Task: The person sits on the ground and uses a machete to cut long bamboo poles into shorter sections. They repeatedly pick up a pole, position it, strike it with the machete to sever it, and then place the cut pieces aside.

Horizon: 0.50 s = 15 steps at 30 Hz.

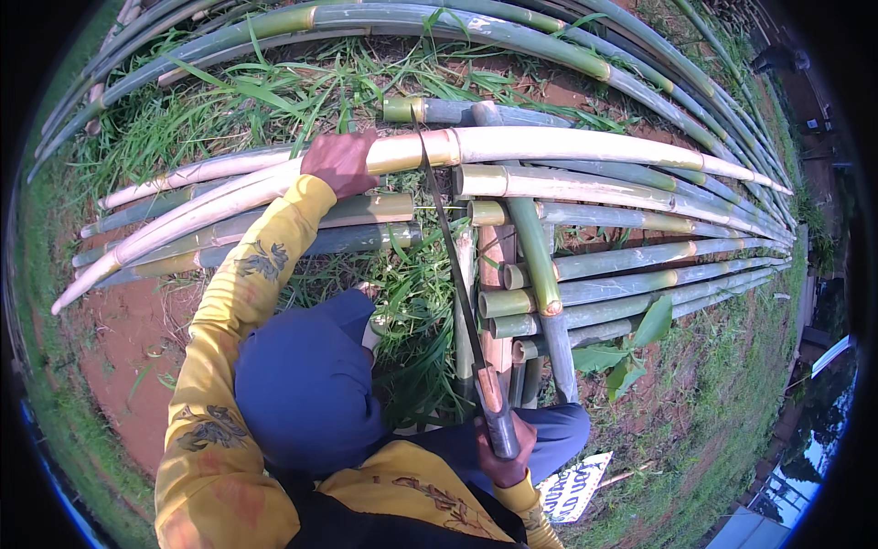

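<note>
My left hand (340, 163) is wrapped round a long, pale bamboo pole (567, 145), which runs across the view from the left side to the far right. In my right hand (508, 448) is the handle of a handsaw (453, 247), low and near my knee. Its long, narrow dark blade slants up and away from me and lies across the pole, just right of my left hand. The blade's teeth are too fine to make out. Under the pole, a row of cut green bamboo poles (585, 293) shows open, hollow ends.
A short upright green bamboo piece (533, 247) crosses the cut poles. Shorter bamboo lengths (366, 210) lie at left beneath the pole. More long poles (512, 32) lie beyond, on grass and red soil (119, 366). A white sign (574, 488) rests near my right hand.
</note>
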Available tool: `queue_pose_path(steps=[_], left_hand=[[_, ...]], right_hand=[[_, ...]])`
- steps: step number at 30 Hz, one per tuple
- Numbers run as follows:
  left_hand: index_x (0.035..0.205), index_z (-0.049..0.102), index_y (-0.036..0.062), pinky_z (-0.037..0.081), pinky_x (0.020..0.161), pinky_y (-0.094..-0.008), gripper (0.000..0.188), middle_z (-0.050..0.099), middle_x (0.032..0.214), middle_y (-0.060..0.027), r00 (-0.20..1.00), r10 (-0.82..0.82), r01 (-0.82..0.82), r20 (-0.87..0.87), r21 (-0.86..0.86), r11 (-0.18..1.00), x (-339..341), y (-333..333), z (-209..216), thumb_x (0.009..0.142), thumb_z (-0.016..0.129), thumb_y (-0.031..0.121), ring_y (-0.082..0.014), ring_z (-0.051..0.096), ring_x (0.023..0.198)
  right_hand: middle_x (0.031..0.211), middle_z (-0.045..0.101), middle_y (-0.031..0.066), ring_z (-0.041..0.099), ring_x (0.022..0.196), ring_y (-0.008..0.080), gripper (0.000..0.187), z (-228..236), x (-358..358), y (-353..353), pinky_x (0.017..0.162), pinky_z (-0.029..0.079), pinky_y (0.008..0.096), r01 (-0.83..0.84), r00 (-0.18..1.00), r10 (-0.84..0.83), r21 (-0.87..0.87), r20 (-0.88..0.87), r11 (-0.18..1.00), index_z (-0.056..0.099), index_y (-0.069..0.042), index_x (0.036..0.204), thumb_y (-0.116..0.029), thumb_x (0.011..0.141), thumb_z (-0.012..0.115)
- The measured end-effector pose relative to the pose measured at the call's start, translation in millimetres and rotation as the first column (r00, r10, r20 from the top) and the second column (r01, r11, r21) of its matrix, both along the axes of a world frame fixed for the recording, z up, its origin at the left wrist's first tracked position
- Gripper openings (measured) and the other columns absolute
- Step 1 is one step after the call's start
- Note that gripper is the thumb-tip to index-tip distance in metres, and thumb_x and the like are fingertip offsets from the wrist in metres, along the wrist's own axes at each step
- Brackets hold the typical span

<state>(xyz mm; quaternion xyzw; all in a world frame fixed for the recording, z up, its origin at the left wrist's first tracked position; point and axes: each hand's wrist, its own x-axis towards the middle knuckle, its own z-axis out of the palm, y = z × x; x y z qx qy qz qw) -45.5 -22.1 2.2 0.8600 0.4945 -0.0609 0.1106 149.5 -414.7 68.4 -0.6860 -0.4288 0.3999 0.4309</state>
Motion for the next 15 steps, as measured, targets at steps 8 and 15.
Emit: queue_pose_path(steps=[8,15], left_hand=[[0.113,0.063,0.0019,0.058,0.083,-0.0503,0.054,0.074,0.089,-0.024,0.999,-0.027,0.025,0.032,0.041,0.999,2.3,3.5,-6.5,0.074,0.077,0.036,-0.04,0.074,0.086],[0.119,0.063,0.005,0.057,0.086,-0.0518,0.057,0.073,0.094,-0.0249,0.999,0.027,-0.025,0.041,-0.037,0.999,2.8,-2.7,-9.7,0.072,0.075,0.035,-0.0409,0.073,0.087]], right_hand=[[0.072,0.065,0.0127,0.06,0.064,0.0173,0.012,-55.7,-13.0,133.1,0.064,0.05,0.0331,0.036,0.997,-0.025,0.147,-0.074,0.988,0.067,0.002,0.095,0.002,0.083,0.068],[0.086,0.071,0.0082,0.066,0.075,0.013,0.028,-39.5,6.3,7.3,0.073,0.053,0.0278,-0.05,0.999,0.05,0.009,0.019,0.999,0.069,0.005,0.111,0.001,0.084,0.068]])
